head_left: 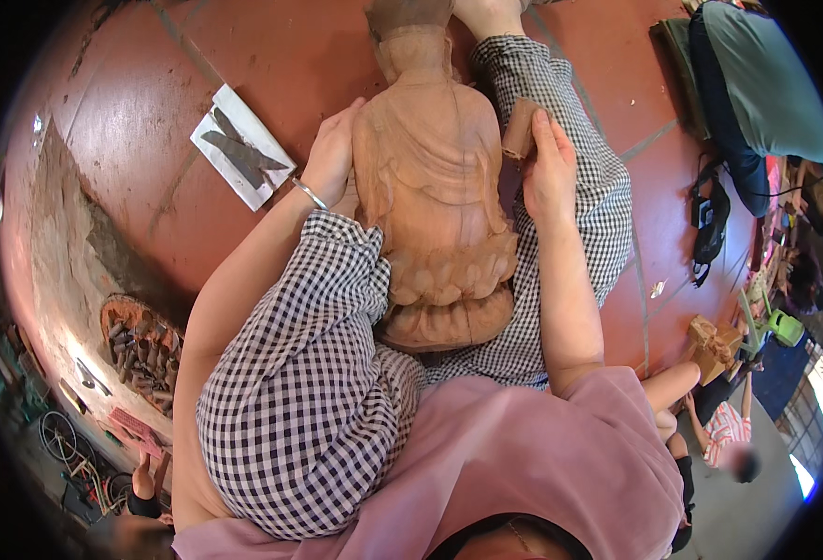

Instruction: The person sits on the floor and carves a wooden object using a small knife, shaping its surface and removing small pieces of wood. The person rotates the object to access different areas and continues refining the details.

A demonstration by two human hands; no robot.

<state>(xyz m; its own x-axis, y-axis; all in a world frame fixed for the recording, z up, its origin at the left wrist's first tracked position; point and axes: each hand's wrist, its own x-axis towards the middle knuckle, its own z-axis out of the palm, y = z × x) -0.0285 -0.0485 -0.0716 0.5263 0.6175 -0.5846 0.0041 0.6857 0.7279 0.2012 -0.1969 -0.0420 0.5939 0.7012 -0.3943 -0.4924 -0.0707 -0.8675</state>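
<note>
Gripping a curled brown piece (520,127) with right fingers (544,133) beside the wooden statue (439,168). Resting left fingers (344,118), extended, against its flank.

The widest passage for a hand is over the red floor (304,51), on the upper left, between the carved wooden figure (435,168) and the white sheet (275,161) with dark flat pieces (240,149). Lower down this passage becomes narrow, because the left hand (332,149) lies against the figure's side and its wrist is just beside the sheet's corner. At right, only a thin gap exists, and the brown piece (520,128) in the right hand (551,168) occupies it; the checked right trouser leg (603,196) closes the outer side. The left trouser leg (290,392) blocks the base's left side.
</note>
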